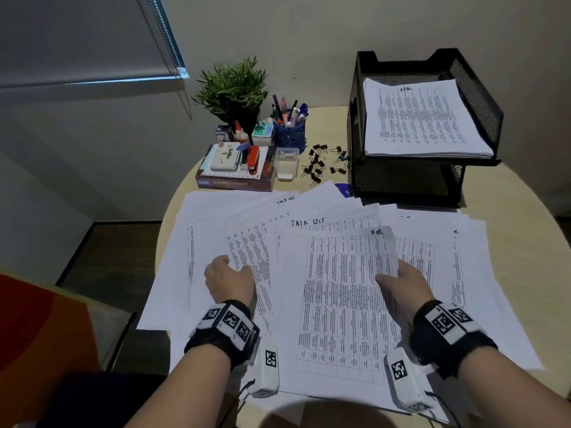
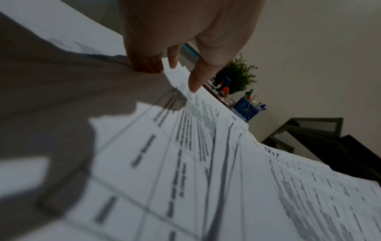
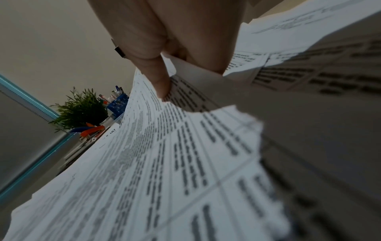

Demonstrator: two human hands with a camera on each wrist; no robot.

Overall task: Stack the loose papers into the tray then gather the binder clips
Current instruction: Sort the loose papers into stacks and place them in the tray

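Loose printed papers (image 1: 216, 217) lie fanned across the round table. My right hand (image 1: 398, 282) grips the right edge of a sheaf of table-printed sheets (image 1: 343, 304), thumb on top; the right wrist view shows the thumb and fingers (image 3: 164, 78) pinching that bent edge. My left hand (image 1: 230, 278) rests fingertips-down on the sheets to the left, and its fingers (image 2: 148, 65) touch paper. The black mesh tray (image 1: 482, 88) stands at the back right with a stack of papers (image 1: 420, 118) in its upper tier. Several black binder clips (image 1: 318, 165) lie scattered left of the tray.
A potted plant (image 1: 234, 88), a blue pen cup (image 1: 289, 131), a clear plastic box (image 1: 286, 162) and a book carrying a stamp pad and red stapler (image 1: 234, 174) crowd the back. The tray's lower tier (image 1: 401, 177) is dark.
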